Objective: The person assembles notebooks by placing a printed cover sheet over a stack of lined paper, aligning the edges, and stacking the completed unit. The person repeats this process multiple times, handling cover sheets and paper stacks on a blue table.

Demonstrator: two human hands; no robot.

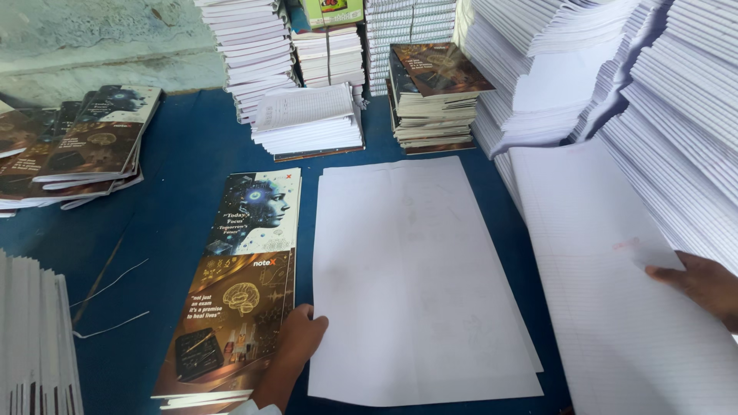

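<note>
Here, left hand [298, 336] flat, grip released, on printed cover stack [234, 292], right hand [703, 283] loose on ruled sheets [615, 292], beside blank sheet [415, 277]

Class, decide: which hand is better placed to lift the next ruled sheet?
Right. The right hand already rests on the ruled sheet stack; the left hand sits across the table at the printed covers.

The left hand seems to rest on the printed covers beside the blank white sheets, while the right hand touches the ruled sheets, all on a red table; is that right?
Not quite: the head view shows the table is blue, not red. The left hand does rest on the printed covers beside the blank white sheets, and the right hand touches the ruled sheets.
</note>
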